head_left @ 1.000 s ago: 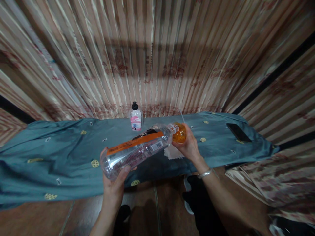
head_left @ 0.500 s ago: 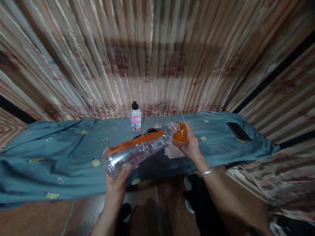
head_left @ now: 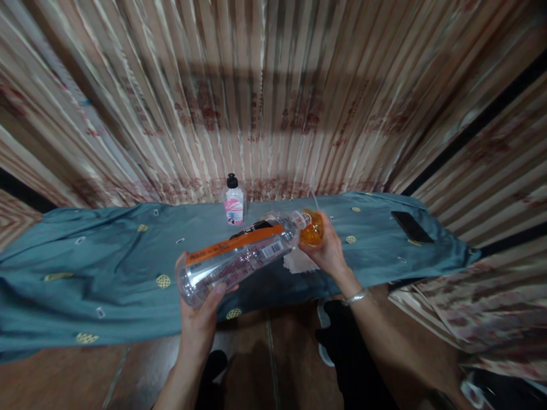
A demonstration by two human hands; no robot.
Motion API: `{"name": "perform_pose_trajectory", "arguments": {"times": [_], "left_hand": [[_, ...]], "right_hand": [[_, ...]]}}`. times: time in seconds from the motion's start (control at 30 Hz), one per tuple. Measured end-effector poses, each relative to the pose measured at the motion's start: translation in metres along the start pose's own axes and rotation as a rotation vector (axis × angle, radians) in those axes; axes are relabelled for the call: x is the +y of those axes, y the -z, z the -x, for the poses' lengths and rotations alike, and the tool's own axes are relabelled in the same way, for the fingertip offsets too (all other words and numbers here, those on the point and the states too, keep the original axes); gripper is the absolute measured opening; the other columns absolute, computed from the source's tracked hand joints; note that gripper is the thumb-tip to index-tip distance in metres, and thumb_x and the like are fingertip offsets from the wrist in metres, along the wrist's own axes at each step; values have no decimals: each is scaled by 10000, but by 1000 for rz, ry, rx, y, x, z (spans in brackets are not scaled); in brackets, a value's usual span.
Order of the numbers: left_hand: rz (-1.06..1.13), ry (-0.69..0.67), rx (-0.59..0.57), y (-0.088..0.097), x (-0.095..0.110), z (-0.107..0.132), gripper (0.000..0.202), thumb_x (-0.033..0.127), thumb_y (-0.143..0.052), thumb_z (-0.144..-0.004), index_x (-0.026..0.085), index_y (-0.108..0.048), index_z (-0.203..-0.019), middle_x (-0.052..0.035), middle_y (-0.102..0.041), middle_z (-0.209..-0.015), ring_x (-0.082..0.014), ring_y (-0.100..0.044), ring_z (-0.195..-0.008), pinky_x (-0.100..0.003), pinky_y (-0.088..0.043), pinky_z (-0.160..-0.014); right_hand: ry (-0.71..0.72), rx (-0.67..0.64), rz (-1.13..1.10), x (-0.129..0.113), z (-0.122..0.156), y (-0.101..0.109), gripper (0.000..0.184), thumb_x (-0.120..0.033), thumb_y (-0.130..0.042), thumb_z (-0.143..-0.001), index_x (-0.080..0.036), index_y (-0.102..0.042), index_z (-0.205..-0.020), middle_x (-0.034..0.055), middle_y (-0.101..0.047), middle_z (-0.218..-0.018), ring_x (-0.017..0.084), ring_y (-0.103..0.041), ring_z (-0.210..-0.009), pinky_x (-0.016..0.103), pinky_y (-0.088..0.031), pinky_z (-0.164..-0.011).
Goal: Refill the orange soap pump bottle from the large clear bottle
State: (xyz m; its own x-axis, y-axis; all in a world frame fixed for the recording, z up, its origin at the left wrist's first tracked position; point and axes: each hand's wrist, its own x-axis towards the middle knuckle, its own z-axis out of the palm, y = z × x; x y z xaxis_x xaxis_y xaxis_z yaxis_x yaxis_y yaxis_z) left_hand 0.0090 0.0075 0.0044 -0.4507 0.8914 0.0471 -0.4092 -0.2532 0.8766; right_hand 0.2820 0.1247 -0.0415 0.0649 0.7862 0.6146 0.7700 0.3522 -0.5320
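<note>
My left hand [head_left: 199, 319] grips the base of a large clear plastic bottle [head_left: 237, 262] with an orange label. The bottle lies tipped almost flat, its mouth pointing right into a small orange glass [head_left: 313, 227]. My right hand [head_left: 328, 252] is closed round that glass and holds it at the bottle's mouth. A thin straw or stick [head_left: 315, 200] rises from the glass. Both are held above a blue-grey cloth [head_left: 106, 267] that covers the table. A white tissue [head_left: 294, 263] lies on the cloth under the glass.
A small pink-labelled bottle with a black cap [head_left: 234, 202] stands at the back of the table. A black phone [head_left: 411, 226] lies on the cloth at the right. Striped curtains [head_left: 273, 97] hang behind. The floor below is brown wood.
The view has shifted slightly. The bottle and glass stay together in much the same pose, with the bottle's base a little higher.
</note>
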Motion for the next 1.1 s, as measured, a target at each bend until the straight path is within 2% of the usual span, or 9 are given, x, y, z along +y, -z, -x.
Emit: {"name": "perform_pose_trajectory", "arguments": {"times": [0.27,0.6,0.73,0.9,1.1], "left_hand": [[3,-8,-16,1,1,0,850,303,-978,-669,409,-574,-1409,-13,-698,-1234,-177,-740,-922,-256,-660,-679],[17,-22,-28,2,-1,-1,857,279,-987,-654,416,-578,-1395,-5,-687,-1249,-176,-747,-894,-277,-667,-702],[0,-24,-37,1,0,0,863,290,-980,-667,414,-562,-1412,-7,-710,-1195,-184,-747,-878,-284,-663,-692],[2,-39,-28,2,-1,-1,881,285,-980,-658,396,-552,-1421,-23,-692,-1254,-198,-753,-905,-277,-660,-686],[-23,-30,-50,7,-2,-4,940,276,-980,-652,369,-503,-1457,-59,-677,-1261,-216,-751,-906,-284,-658,-662]], "right_hand": [[11,11,6,0,0,-1,962,-437,-861,-736,-180,-407,-1545,202,-626,-1499,364,-618,-1394,570,-519,-1162],[8,-7,10,-1,-1,2,967,-424,-856,-745,-198,-388,-1560,190,-624,-1504,359,-614,-1399,563,-523,-1158],[21,-5,10,0,-1,1,974,-411,-856,-745,-204,-376,-1566,188,-617,-1514,359,-607,-1408,568,-510,-1171],[16,-1,12,1,0,1,962,-415,-855,-740,-178,-388,-1547,204,-617,-1509,361,-610,-1405,567,-509,-1173],[20,-6,8,1,0,1,969,-420,-854,-747,-197,-377,-1561,194,-607,-1525,357,-599,-1418,571,-501,-1182]]}}
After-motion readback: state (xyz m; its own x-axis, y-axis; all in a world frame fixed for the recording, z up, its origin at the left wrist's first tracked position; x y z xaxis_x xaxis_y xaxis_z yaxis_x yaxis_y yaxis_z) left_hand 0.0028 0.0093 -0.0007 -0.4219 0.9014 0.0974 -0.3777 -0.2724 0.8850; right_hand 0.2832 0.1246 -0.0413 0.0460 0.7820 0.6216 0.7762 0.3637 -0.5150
